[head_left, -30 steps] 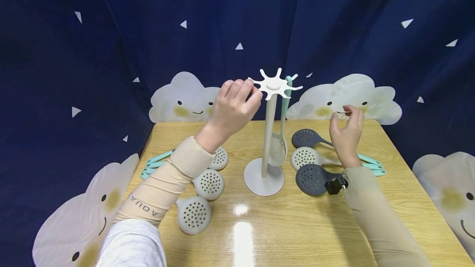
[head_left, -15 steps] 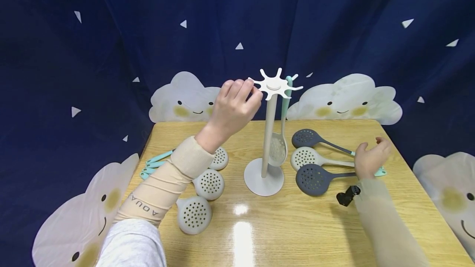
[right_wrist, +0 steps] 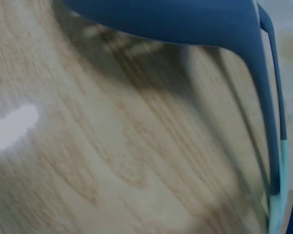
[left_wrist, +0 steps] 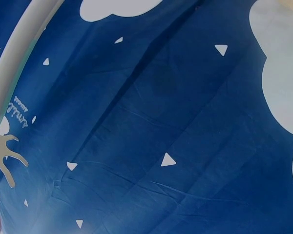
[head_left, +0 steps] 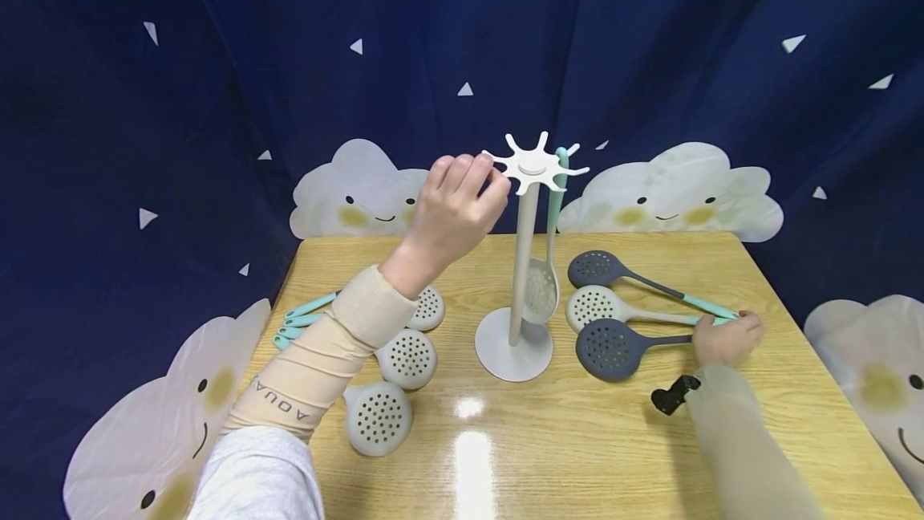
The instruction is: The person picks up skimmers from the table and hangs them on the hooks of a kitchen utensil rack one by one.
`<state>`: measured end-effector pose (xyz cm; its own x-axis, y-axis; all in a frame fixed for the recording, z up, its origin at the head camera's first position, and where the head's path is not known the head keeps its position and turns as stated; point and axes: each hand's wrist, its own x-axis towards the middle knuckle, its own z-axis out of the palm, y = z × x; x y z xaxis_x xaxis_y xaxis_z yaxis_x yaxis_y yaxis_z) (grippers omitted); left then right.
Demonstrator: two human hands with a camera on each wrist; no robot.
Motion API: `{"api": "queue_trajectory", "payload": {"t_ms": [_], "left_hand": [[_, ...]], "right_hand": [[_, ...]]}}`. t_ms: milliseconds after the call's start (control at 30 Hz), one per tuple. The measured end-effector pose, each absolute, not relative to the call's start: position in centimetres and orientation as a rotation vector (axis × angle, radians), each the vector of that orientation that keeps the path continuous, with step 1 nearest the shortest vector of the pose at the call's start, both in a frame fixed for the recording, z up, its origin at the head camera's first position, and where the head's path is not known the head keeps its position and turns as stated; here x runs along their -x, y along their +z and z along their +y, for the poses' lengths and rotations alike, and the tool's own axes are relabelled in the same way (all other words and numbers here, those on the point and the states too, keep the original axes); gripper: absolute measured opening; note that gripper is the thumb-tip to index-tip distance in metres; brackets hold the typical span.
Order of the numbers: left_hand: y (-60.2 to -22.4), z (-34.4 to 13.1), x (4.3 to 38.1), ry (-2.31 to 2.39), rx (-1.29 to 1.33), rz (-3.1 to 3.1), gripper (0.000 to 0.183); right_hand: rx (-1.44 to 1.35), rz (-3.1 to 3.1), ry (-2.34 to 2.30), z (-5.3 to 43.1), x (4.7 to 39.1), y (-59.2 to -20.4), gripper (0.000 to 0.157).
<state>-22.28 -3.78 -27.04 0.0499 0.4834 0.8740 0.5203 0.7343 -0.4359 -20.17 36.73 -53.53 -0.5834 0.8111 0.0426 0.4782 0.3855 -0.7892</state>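
A white utensil stand (head_left: 532, 166) with a spoked top and round base stands mid-table. A pale slotted spoon with a teal handle (head_left: 556, 211) hangs from its right side. My left hand (head_left: 458, 203) has curled fingers at the stand's left spokes and grips one there; the grip is partly hidden. Down at the right, my right hand (head_left: 727, 339) lies over the handle end of the nearest dark skimmer (head_left: 609, 350). Whether its fingers close round that handle is hidden. A pale skimmer (head_left: 593, 307) and another dark slotted utensil (head_left: 595, 268) lie just behind.
Pale perforated utensils (head_left: 378, 419) lie at the left, their teal handles (head_left: 292, 331) partly covered by my left forearm. Everything stands on a wooden table (head_left: 563, 448), with a dark blue curtain (head_left: 404, 38) behind it.
My right hand has moved right and down from above the skimmers onto the handle ends. My left hand, the stand and the hanging spoon stay put.
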Motion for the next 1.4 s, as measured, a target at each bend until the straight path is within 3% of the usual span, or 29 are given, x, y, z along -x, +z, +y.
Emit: {"api": "queue_trajectory", "payload": {"t_ms": [467,833,1400], "left_hand": [[-27.02,-3.77,22.3,-0.038,0.838,-1.577,0.007],[-27.02,-3.79,22.32,-0.046,0.838,-1.576,0.007],[-27.09,-3.84,22.3,-0.029,0.827,-1.579,0.007]], "right_hand": [[1.348,-2.273,1.211,36.01,19.3,-54.2,0.07],[1.555,-2.289,1.214,36.16,20.12,-54.51,0.073],[1.635,-2.146,1.437,35.98,19.85,-54.11,0.072]]}}
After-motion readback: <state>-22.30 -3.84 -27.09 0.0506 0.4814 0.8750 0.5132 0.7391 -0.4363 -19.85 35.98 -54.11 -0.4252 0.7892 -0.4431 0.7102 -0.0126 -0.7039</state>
